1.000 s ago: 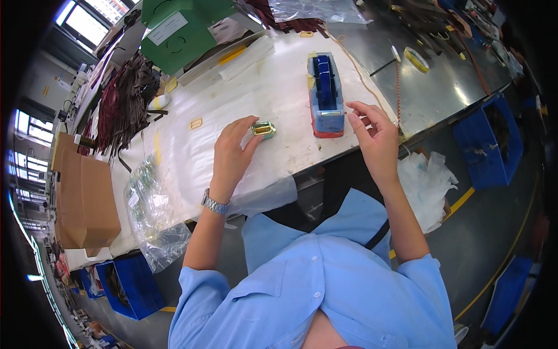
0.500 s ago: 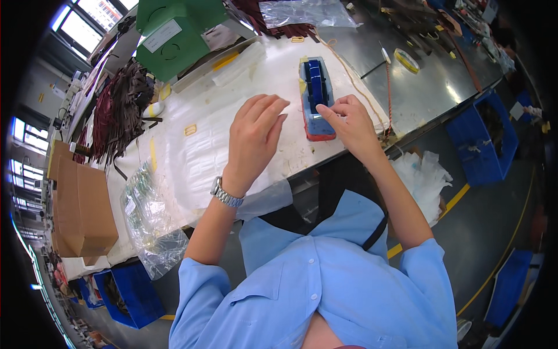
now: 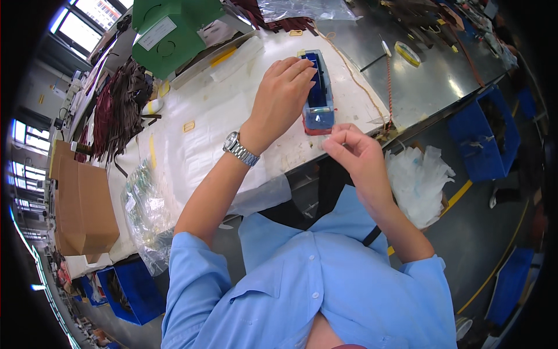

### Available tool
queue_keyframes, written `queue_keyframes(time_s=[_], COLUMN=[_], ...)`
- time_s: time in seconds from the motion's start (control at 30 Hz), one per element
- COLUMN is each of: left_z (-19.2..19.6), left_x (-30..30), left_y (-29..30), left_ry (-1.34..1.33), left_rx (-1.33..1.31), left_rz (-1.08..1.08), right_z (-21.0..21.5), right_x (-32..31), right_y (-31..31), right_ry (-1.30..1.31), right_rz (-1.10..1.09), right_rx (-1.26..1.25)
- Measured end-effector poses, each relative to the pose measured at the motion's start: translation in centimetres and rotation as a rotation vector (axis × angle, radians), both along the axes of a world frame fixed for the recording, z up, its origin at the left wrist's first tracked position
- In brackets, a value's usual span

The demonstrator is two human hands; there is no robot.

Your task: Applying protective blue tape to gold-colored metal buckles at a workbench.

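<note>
L. of tape disp. (image 3: 319, 120), wht label (image 3: 157, 33)

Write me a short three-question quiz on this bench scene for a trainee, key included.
1. Which wrist wears the metal watch?
A. The left
B. The right
C. Both

2. True or false: the right hand is nearer the front of the shirt than the left hand is.

3. Fill in the colour: the left hand is at the tape dispenser, whose roll is dark ____.

Key:
1. A
2. True
3. blue
</note>
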State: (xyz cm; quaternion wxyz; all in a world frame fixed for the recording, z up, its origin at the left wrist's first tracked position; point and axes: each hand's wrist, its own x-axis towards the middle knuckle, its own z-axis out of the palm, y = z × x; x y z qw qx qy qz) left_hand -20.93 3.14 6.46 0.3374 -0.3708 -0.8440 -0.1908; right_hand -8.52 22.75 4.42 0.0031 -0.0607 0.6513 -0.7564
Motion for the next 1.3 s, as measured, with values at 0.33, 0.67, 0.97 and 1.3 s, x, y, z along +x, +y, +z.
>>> queue_keyframes(time_s=[0.33, 0.67, 0.97, 1.3], left_z=[-0.4, -1.6, -5.2, -3.4], left_x=[-0.3, 2.1, 2.5, 1.1], left_y=[-0.6, -22.0, -27.2, -29.5], left_ry=[-0.100, -0.355, -0.337, -0.570], left_rx=[-0.015, -0.330, -0.548, -0.176], left_rz=[0.086, 0.619, 0.555, 0.748], right_z=[-12.0, -8.3, -6.0, -6.4], right_x=[4.8, 6.1, 6.0, 5.9], right_y=[0.0, 0.7, 0.2, 0.2], right_ry=[-0.230, -0.206, -0.309, -0.305], right_rz=[-0.015, 0.043, 0.159, 0.173], right_rx=[0.051, -0.091, -0.122, -0.208])
